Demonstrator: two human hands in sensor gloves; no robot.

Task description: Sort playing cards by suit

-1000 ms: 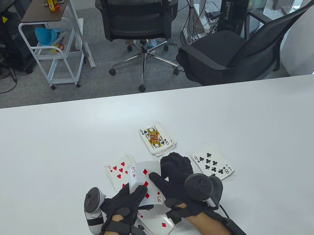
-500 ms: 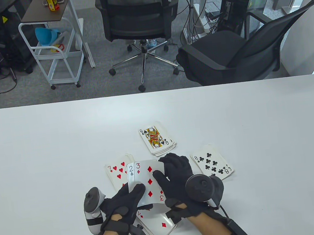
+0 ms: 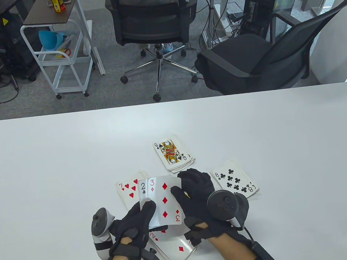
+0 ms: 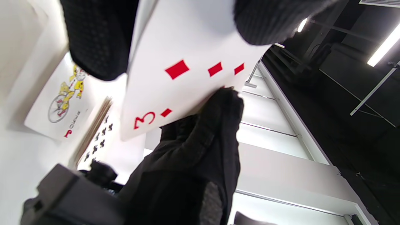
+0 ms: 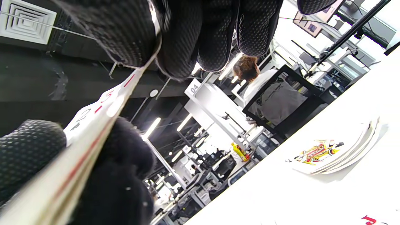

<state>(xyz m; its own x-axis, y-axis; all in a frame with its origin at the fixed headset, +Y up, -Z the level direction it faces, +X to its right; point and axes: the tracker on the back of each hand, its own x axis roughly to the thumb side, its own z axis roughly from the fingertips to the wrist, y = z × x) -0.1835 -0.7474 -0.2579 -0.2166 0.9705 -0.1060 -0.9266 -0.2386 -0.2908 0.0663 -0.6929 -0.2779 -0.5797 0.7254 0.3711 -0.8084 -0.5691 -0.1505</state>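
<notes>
White table (image 3: pixel 38 173), spade pile topped by queen (image 3: pixel 172 153), heart pile (image 3: pixel 128 192), club pile (image 3: pixel 235 182), diamond pile (image 3: pixel 178 250)

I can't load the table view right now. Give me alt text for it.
Both gloved hands hold a small packet of cards above the table, the right hand sliding the three of diamonds off a two of spades held by the left hand. Face-up piles lie around: hearts, spades, clubs, diamonds.
</notes>
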